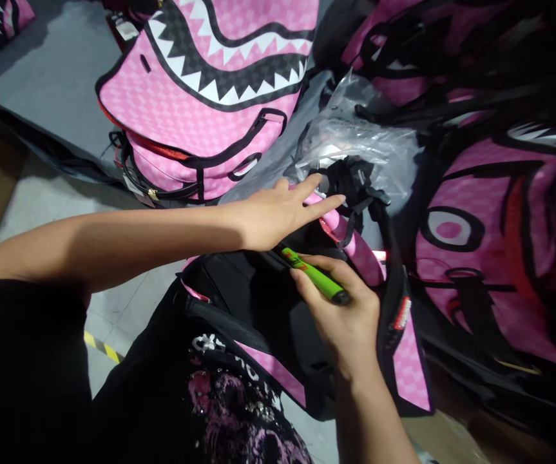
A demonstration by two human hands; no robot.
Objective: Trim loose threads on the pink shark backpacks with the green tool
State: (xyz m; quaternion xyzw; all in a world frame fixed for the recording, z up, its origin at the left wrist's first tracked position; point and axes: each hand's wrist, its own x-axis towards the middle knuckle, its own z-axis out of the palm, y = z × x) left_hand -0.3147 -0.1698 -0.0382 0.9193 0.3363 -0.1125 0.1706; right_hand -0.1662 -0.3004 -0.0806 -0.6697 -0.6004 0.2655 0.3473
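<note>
marker (315, 276) is pinched by fingers of the right hand (345, 312); the left hand (275, 216), fingers spread, is laid on the pink-and-black bag (253, 287).

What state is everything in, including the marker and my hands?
Green marker: gripped, slanted; cap state unclear.
Right hand: closed around the marker.
Left hand: open, fingers spread.
Black-and-pink bag: under both hands, black side up.
Toothy bag: lying teeth up, red lining showing.
Plastic wrap: crumpled.
Bag at right: eye and red patch showing.
</note>
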